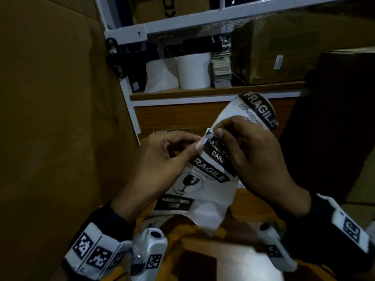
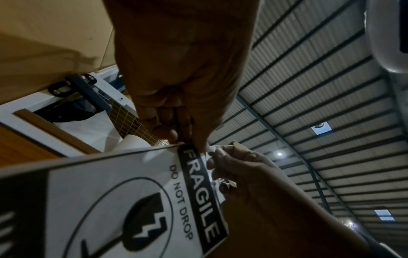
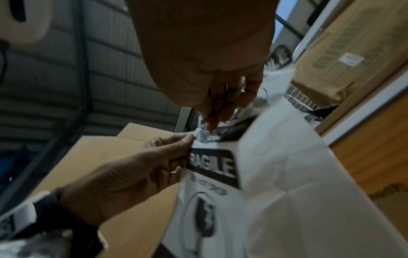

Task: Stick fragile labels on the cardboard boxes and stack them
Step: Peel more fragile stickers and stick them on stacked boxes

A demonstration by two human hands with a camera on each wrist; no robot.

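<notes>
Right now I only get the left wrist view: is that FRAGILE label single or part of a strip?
Observer: Part of a strip; the head view shows another label curling over above both hands.
Operator: Which corner are they picking at?
Observer: The left hand and right hand pinch the corner beside a HANDLE WITH CARE bar, just above your FRAGILE label.
Operator: Any box beyond them?
Observer: One cardboard box sits on the shelf, far right.

Your hands meet on the label strip; a cardboard box stands left, shelf behind.
</notes>
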